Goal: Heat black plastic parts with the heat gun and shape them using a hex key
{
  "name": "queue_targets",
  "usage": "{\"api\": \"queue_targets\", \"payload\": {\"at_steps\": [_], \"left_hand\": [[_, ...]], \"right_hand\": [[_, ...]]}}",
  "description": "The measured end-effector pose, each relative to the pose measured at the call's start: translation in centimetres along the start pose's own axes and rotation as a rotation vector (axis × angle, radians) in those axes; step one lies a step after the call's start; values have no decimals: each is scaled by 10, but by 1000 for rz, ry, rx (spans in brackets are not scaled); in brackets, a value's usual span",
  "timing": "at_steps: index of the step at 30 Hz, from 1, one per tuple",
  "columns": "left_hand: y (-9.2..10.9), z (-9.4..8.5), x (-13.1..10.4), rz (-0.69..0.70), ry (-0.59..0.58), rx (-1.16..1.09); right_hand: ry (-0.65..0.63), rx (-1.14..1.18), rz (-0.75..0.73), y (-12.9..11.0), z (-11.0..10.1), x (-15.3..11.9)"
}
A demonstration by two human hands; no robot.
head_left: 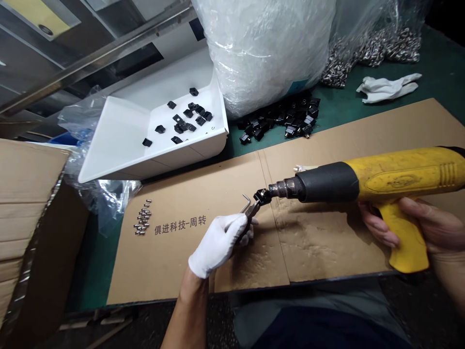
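Observation:
In a white glove, my left hand (220, 242) is closed round a pair of pliers (251, 213). The pliers' jaws grip a small black block (262, 196) with a metal piece in it. My bare right hand (410, 228) is wrapped round the handle of a yellow heat gun (407, 172). The gun's stepped metal nozzle (286, 188) points left, right at the black block; whether they touch I cannot tell. Just above the gloved hand lies a hex key (247, 199) on the cardboard sheet (298, 247).
A white bin (152, 162) holds several black blocks. More black parts (279, 118) lie in a pile behind the cardboard. Small metal cylinders (142, 218) lie at left, near a cardboard box (32, 218). Plastic bags (269, 53) and a white glove (387, 88) are at the back.

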State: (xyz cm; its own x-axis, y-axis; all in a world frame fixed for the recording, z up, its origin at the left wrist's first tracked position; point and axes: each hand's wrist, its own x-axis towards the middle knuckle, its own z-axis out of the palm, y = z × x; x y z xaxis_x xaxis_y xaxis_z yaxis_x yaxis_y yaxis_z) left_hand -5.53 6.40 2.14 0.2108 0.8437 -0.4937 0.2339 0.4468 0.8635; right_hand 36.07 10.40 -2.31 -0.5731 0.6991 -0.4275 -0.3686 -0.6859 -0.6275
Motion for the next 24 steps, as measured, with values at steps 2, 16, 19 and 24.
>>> {"api": "queue_targets", "payload": {"at_steps": [2, 16, 19, 24], "left_hand": [[1, 0, 0, 4, 2, 11], [5, 2, 0, 5, 3, 56], [7, 3, 0, 12, -9, 87], [9, 4, 0, 23, -11, 99]], "right_hand": [[-5, 0, 5, 0, -1, 0], [7, -25, 15, 0, -6, 0], [11, -14, -5, -3, -4, 0], [42, -18, 14, -6, 4, -2]]}}
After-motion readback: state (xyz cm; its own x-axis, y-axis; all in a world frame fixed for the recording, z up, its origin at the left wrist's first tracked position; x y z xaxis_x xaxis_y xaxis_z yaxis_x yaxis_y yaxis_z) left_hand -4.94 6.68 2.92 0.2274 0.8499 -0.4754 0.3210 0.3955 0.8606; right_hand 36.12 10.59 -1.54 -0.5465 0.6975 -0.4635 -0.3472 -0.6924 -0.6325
